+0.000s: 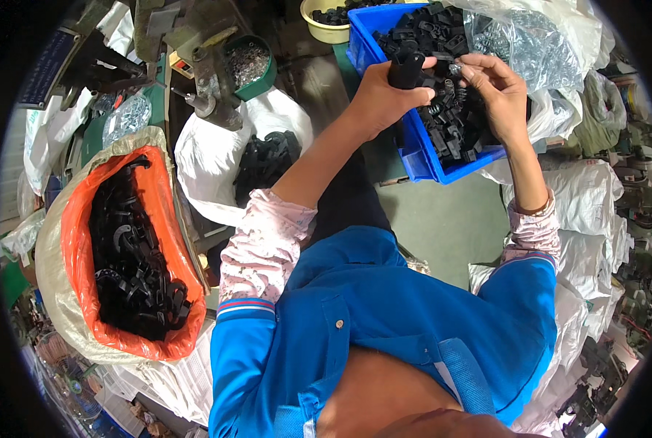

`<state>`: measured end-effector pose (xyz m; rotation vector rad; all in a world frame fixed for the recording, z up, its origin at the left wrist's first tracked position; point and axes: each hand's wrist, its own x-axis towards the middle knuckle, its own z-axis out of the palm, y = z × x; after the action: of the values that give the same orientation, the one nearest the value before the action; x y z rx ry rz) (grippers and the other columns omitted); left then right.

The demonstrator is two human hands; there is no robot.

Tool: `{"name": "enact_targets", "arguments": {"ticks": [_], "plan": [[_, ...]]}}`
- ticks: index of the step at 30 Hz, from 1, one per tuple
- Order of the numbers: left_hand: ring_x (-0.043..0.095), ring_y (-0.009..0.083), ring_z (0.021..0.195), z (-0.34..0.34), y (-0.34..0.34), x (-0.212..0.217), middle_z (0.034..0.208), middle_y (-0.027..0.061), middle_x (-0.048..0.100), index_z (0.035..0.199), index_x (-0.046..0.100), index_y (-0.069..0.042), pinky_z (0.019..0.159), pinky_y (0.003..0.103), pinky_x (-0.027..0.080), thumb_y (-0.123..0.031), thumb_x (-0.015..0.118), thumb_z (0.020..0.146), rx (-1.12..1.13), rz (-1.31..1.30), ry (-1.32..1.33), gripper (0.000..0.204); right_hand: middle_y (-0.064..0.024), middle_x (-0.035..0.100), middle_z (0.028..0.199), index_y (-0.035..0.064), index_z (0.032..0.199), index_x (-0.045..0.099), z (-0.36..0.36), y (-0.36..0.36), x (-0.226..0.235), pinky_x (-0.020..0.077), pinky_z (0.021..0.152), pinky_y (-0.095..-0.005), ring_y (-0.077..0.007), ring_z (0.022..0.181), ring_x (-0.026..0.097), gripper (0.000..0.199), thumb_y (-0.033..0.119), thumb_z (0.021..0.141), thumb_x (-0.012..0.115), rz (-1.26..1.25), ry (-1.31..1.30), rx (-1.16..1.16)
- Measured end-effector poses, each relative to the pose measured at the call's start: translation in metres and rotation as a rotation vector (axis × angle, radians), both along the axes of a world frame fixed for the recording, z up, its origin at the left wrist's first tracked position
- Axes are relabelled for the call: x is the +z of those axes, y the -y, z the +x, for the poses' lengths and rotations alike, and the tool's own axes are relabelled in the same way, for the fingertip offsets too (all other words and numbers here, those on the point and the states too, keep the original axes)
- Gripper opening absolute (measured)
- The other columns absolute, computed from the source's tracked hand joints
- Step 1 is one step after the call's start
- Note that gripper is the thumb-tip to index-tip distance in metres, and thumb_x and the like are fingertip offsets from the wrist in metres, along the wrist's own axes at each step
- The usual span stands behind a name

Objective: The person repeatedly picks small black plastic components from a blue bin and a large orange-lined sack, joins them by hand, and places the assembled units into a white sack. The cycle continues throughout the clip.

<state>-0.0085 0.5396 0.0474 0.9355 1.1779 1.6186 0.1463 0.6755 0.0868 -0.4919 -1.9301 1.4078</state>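
Note:
My left hand (375, 102) is closed around a black cylindrical plastic part (407, 71), thumb and fingers pointing toward my other hand. Over the blue bin (418, 162), my right hand (504, 93) pinches a small shiny piece (455, 70) between thumb and fingertips, close to the left fingertips; its exact kind is too small to make out. Black plastic parts (450, 130) fill the bin beneath both hands. A clear plastic bag (512, 45) of small metal pieces, which look like springs, lies over the bin's far right side.
On the left stands an orange-lined sack (85, 296) holding black curved parts. Beside it is a white bag (203, 164) with more black parts. A green container (258, 90) of small metal pieces sits near a metal machine (207, 80). A cream bowl (328, 33) stands behind.

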Motion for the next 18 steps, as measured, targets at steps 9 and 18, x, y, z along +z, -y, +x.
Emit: {"name": "enact_targets", "arguments": {"ticks": [9, 18], "plan": [[0.062, 0.0093, 0.083, -0.013, 0.056, 0.005, 0.09, 0.0038, 0.069, 0.101, 0.069, -0.004, 0.079, 0.026, 0.05, -0.019, 0.081, 0.072, 0.296, -0.01, -0.286, 0.034, -0.0053, 0.067, 0.088, -0.0028, 0.091, 0.065, -0.042, 0.047, 0.027, 0.0491, 0.071, -0.0233, -0.0106, 0.079, 0.061, 0.008, 0.002, 0.085, 0.064, 0.322, 0.184, 0.324], [0.061, 0.0077, 0.075, -0.033, 0.129, -0.002, 0.087, 0.0065, 0.068, 0.105, 0.063, -0.001, 0.067, 0.023, 0.049, -0.006, 0.076, 0.075, 0.662, -0.008, -0.078, 0.033, -0.0179, 0.059, 0.088, -0.0019, 0.097, 0.063, -0.128, 0.111, 0.034, 0.0496, 0.072, -0.0369, -0.0344, 0.081, 0.059, 0.021, -0.009, 0.078, 0.057, 0.889, 0.059, 0.637]]}}
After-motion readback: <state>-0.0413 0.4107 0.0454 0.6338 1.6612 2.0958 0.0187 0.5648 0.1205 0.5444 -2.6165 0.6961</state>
